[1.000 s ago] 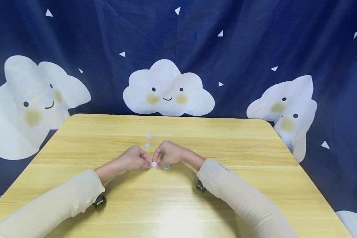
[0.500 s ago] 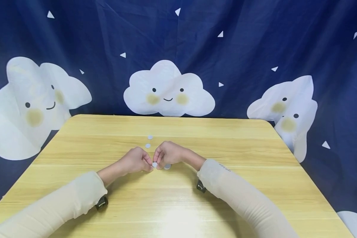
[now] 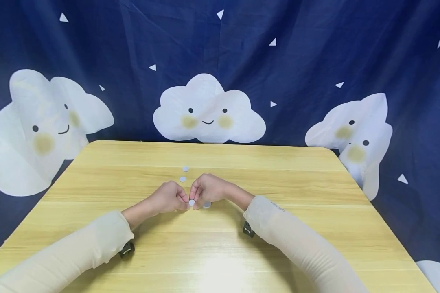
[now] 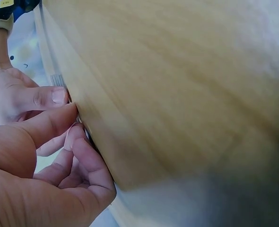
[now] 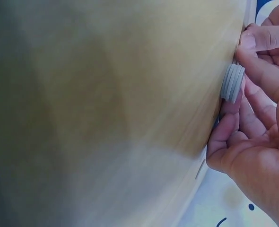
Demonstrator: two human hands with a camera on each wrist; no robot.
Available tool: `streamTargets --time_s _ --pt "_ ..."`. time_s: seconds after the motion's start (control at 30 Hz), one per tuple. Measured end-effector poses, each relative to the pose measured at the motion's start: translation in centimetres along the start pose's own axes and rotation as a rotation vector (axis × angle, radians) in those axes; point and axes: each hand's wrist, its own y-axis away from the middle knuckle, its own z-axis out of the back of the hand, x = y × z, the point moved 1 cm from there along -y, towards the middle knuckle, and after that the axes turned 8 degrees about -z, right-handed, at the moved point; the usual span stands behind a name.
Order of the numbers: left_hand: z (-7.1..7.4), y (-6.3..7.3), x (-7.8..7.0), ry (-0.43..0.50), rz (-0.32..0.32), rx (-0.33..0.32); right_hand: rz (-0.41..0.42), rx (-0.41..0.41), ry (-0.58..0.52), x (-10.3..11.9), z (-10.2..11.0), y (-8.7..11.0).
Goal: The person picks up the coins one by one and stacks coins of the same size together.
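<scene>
In the head view my left hand [image 3: 167,197] and right hand [image 3: 210,188] meet fingertip to fingertip over the table. Between them is a small white disc [image 3: 191,202], pinched at its edges by thumb and fingers of both hands. Just right of it, beneath my right hand, stands a short stack of discs [image 3: 206,204]. The right wrist view shows this pale grey stack [image 5: 232,82] as several thin layers, in front of my right hand's fingers. From the left wrist view, the disc itself is mostly hidden by my curled left fingers [image 4: 94,163].
Two loose white discs lie farther back, one [image 3: 182,179] nearer the hands and another [image 3: 185,169] behind it. They rest on a light wooden table [image 3: 241,244]. Behind its far edge hangs a dark blue curtain [image 3: 296,61] with cloud prints.
My left hand has shifted slightly right and closer to the disc. The right hand, the stack and the loose discs have stayed in place.
</scene>
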Motion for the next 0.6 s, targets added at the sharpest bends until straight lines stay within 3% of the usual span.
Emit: streamTargets --time_s 0.4,0.6 --pt "0.0 -0.12 -0.08 -0.009 -0.007 0.017 -0.005 -0.015 0.01 0.07 -0.03 0.13" --pt "0.73 -0.15 0.08 -0.039 -0.017 0.029 -0.02 -0.022 0.002 0.11 -0.1 0.21"
